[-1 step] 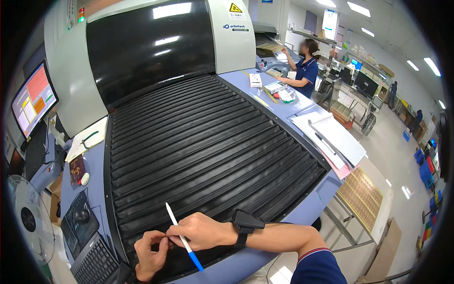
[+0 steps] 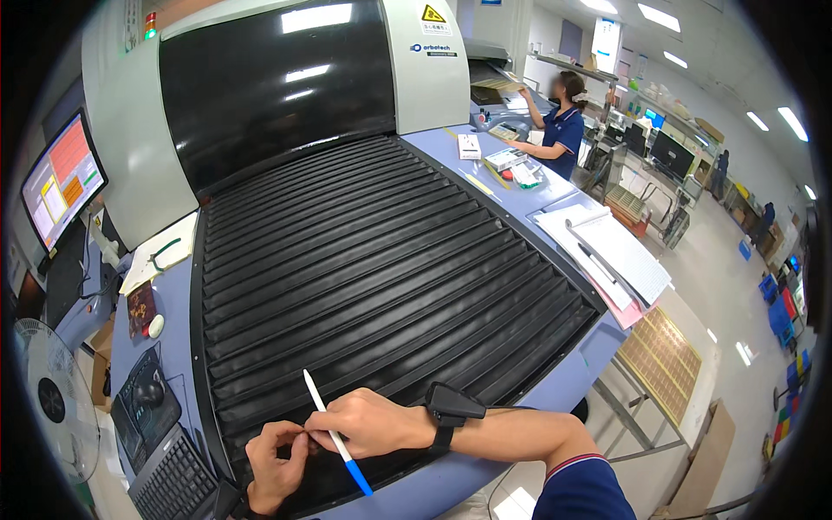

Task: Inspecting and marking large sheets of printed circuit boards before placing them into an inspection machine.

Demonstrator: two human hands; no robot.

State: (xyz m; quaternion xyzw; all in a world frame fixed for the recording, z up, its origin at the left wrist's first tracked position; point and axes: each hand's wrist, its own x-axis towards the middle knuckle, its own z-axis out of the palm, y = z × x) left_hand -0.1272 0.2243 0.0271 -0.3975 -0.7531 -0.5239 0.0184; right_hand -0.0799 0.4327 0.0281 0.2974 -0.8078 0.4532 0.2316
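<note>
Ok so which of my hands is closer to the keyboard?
Left. Your left hand is just right of the keyboard; your right hand, holding the pen, is farther to the right.

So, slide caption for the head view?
Left hand beside right hand holding a white pen over a black pleated cover.

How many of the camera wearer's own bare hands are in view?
2: the left hand, over the black ribbed cover; the right hand, beside it, holding a slim blue-ended white pen. Some fingers are partly hidden.

White-and-blue pen [image 2: 343, 448] in right hand [image 2: 373, 423]
</note>
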